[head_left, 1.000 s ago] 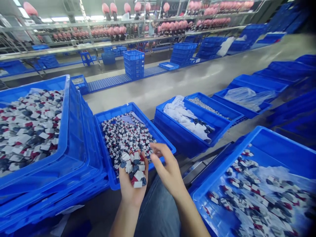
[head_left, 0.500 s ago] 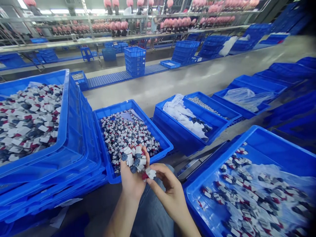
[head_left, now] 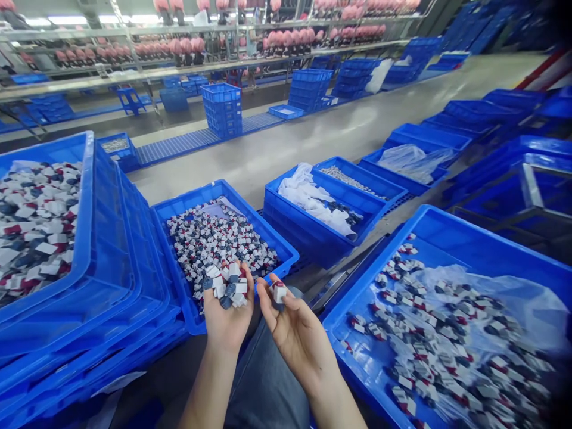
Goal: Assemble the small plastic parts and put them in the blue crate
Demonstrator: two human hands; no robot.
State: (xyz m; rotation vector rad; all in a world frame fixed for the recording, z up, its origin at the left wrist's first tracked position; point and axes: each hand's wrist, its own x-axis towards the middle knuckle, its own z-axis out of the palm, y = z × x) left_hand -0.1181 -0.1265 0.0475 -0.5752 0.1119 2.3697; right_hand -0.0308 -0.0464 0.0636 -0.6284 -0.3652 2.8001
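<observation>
My left hand point(head_left: 229, 322) is palm up and cupped under a heap of small white, dark blue and red pieces point(head_left: 227, 285). Beside it on the right, my right hand point(head_left: 297, 333) holds one white, red and dark piece point(head_left: 279, 292) between thumb and fingers, its palm turned up. Just beyond both hands, a blue crate point(head_left: 286, 255) holds a layer of similar pieces. Another blue crate point(head_left: 333, 322) at the right has pieces lying on clear plastic film point(head_left: 531, 298).
Stacked blue crates point(head_left: 111, 238) full of pieces rise at the left. A crate with white plastic point(head_left: 304, 193) stands beyond my right hand. Further back are a blue slatted platform point(head_left: 174, 148), more crates point(head_left: 222, 110) and shelves with pink-topped items point(head_left: 290, 39).
My right hand has moved apart from my left and turned palm up, with a piece still in its fingers. The view has shifted, so the background crates appear further left.
</observation>
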